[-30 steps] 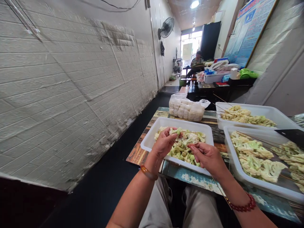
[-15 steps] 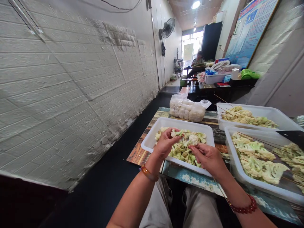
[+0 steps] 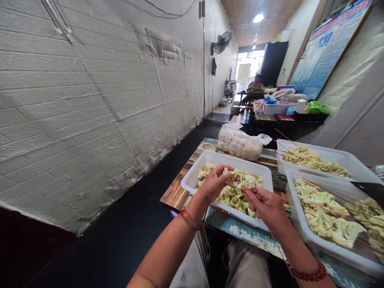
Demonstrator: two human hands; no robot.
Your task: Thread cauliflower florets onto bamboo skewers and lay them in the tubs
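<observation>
My left hand [image 3: 213, 185] grips cauliflower [image 3: 226, 171] at its fingertips. My right hand [image 3: 268, 206] pinches a skewer [image 3: 281, 251] slanting beneath it.

You wear red bracelet [image 3: 310, 275], amber-brown bangle [image 3: 189, 219]. Cauliflower [image 3: 235, 197] shows cream and light green; tray [image 3: 191, 173], translucent white; tabletop [image 3: 176, 191], brown wood-grain plus white-blotched teal.

Left fingers [image 3: 224, 177] curled; right fingers [image 3: 253, 197] pinched
</observation>
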